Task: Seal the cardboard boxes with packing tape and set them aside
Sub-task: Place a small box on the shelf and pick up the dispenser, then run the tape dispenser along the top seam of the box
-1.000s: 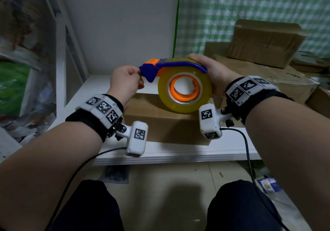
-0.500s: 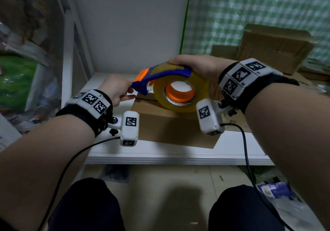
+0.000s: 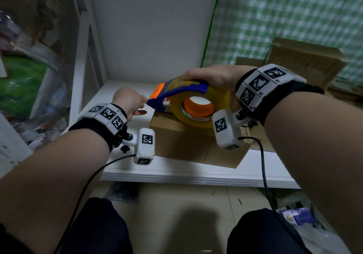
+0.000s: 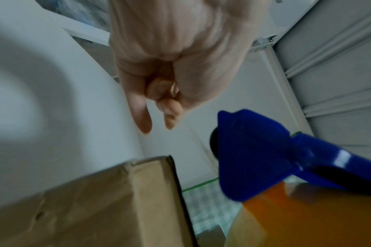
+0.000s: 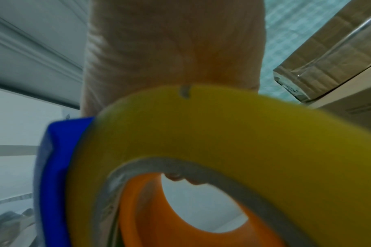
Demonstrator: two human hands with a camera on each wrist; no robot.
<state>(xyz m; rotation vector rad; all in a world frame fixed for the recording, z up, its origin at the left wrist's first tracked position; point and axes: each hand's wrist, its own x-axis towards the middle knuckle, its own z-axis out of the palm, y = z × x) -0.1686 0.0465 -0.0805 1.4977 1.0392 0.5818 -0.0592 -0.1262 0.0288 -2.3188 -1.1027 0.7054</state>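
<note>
A brown cardboard box [image 3: 186, 145] lies on the white shelf [image 3: 176, 173], its flaps down. My right hand [image 3: 212, 76] grips a tape dispenser [image 3: 182, 90] from above. It has a blue frame, an orange core and a yellow tape roll [image 3: 198, 120], and hangs just over the box's top with its nose tilted down to the left. My left hand [image 3: 141, 108] is beside that nose, past the box's left edge. In the left wrist view its fingers [image 4: 170, 120] are curled and pinch a thin clear strip of tape [image 4: 193, 135] running to the dispenser [image 4: 254, 150]. The roll [image 5: 201, 133] fills the right wrist view.
More cardboard boxes [image 3: 302, 61] are stacked at the back right against a green checked curtain [image 3: 294, 8]. A white frame post [image 3: 78, 77] and plastic-wrapped clutter stand on the left. My knees are below the shelf edge, with litter [image 3: 294, 216] on the floor at right.
Both hands have come down toward the box. The dispenser has tilted nose-down, nearly onto the box top. My left hand has dropped lower and left, still at the nose.
</note>
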